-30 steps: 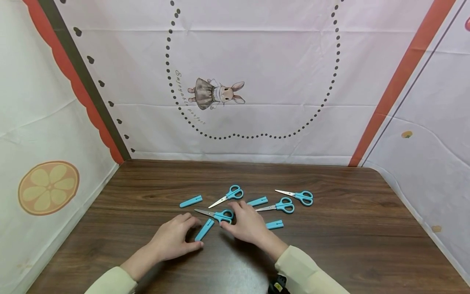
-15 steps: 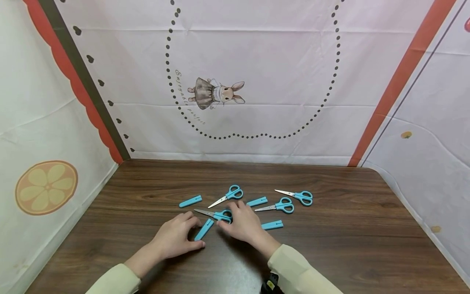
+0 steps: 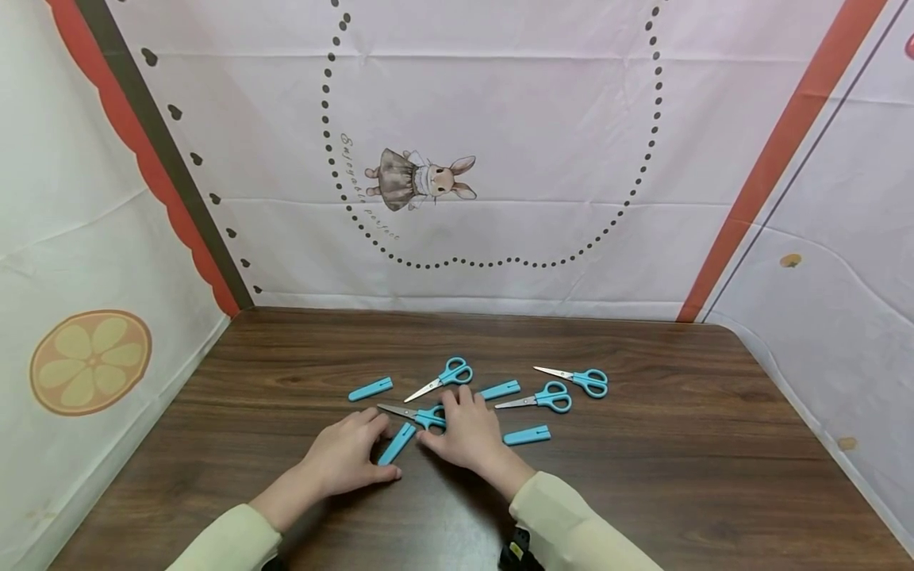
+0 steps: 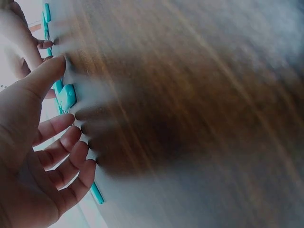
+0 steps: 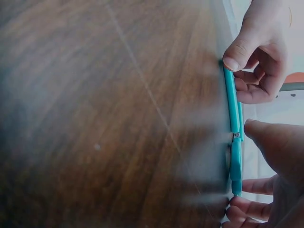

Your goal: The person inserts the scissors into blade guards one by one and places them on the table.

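Blue-handled scissors (image 3: 410, 413) lie on the table, blades pointing left. My right hand (image 3: 467, 428) is at their handles, hiding part of the loops; in the right wrist view its thumb stands apart from the blue handle (image 5: 236, 164). A blue blade cover (image 3: 397, 444) lies slanted just in front of those blades. Around its left side is my left hand (image 3: 346, 454), fingers loosely curved on the far side and thumb near its lower end. The left wrist view shows those fingertips close to the tabletop, with a gap between thumb and fingers.
Behind lie another pair of scissors (image 3: 439, 381) and a blade cover (image 3: 370, 388). To the right are two more scissors, one nearer (image 3: 535, 400) and one farther (image 3: 574, 379), with two covers, back (image 3: 500, 390) and front (image 3: 527, 435). Patterned cloth (image 3: 535, 159) walls the wooden table (image 3: 643, 476).
My right hand has slid slightly left over the scissors' handles, uncovering more of the front right blade cover. The left hand has shifted a little to the right.
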The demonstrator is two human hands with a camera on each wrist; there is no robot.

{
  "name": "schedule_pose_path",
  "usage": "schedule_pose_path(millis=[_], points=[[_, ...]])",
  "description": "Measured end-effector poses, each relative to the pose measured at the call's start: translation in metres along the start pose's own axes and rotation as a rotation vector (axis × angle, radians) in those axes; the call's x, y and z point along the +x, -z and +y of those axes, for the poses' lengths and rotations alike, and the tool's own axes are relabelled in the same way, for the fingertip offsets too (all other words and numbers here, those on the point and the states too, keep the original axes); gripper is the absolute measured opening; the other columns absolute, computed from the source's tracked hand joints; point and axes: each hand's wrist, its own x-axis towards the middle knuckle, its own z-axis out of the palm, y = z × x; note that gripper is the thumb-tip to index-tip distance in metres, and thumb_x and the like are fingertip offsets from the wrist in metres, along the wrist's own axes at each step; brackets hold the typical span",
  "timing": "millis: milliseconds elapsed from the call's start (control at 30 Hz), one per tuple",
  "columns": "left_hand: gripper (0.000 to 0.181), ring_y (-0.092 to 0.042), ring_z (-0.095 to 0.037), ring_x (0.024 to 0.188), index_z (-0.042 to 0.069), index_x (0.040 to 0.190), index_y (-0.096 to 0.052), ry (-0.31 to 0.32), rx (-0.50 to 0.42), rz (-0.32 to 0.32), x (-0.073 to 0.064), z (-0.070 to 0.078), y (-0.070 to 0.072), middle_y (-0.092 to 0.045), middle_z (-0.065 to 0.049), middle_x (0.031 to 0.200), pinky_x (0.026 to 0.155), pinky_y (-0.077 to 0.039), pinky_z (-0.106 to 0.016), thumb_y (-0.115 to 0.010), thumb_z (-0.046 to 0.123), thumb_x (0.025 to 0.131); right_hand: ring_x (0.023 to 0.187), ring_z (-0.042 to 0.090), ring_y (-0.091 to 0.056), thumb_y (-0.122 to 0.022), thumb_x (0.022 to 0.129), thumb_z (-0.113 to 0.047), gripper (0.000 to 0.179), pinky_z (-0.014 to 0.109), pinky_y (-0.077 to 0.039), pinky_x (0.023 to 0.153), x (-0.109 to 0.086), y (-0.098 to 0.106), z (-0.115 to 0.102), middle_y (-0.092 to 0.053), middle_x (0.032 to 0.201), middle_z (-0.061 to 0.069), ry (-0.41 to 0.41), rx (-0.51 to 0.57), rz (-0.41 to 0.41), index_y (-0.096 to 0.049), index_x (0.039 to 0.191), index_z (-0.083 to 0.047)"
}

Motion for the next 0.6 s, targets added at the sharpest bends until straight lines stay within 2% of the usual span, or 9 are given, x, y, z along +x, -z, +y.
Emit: schedule_pose_path(millis=[200, 600], points=[[0.045, -0.039, -0.004, 0.06, 0.021, 0.086, -0.056, 0.01, -0.014, -0.009, 0.0016, 0.0007, 0.0005, -0.045, 0.011, 0.075, 0.05, -0.033, -0.022, -0.077, 0.053, 0.062, 0.091, 0.029, -0.051, -0.058, 0.078, -0.063, 0.068, 0.043, -0.047, 0.064, 0.001, -0.0016, 0.0001, -0.048, 0.111, 0.012, -0.017, -0.023, -0.012, -0.051, 0.122, -0.012], [0.042, -0.04, -0.001, 0.055, 0.023, 0.089, -0.057, 0.069, -0.086, -0.059, 0.0016, 0.0004, 0.0036, -0.046, 0.013, 0.068, 0.047, -0.033, -0.022, -0.077, 0.05, 0.064, 0.094, 0.028, -0.051, -0.056, 0.075, -0.068, 0.073, 0.041, -0.046, 0.061, 0.0056, -0.0079, -0.0031, -0.048, 0.109, 0.01, -0.043, -0.095, -0.02, -0.048, 0.12, -0.011]])
